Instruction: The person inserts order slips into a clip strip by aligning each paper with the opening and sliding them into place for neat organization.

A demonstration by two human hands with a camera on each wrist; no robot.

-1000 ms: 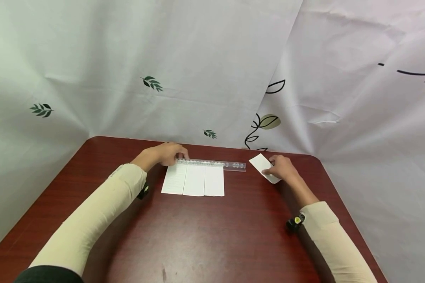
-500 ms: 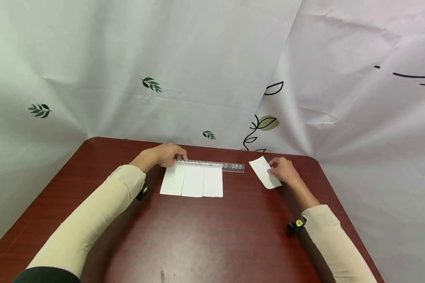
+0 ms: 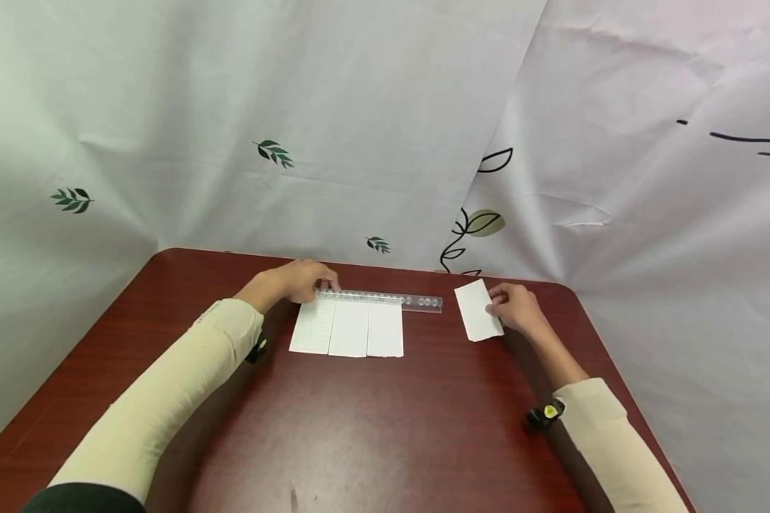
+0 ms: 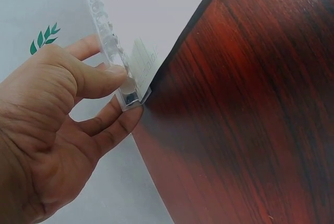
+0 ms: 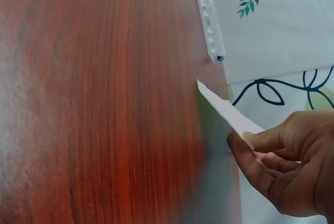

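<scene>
A clear plastic strip [image 3: 422, 303] with a row of round beads along it lies near the table's far edge. Three white paper slips [image 3: 349, 329] hang side by side from it toward me; the leftmost shows faint ruled lines. With thumb and fingers, my left hand [image 3: 303, 279] pinches the strip's left end, seen closely in the left wrist view. To the right, my right hand [image 3: 515, 308] pinches a loose white paper slip [image 3: 478, 311] by its right edge. In the right wrist view that slip [image 5: 222, 106] is tilted, raised off the table.
The dark red wooden table [image 3: 359, 434] has rounded far corners. A white cloth [image 3: 359, 128] with leaf prints stands right behind its far edge. The strip's right end sticks out past the slips, left of the loose slip.
The loose slip has turned more upright in the head view, and the right thumb has shifted to its right edge. My left hand and the plastic strip have stayed nearly still.
</scene>
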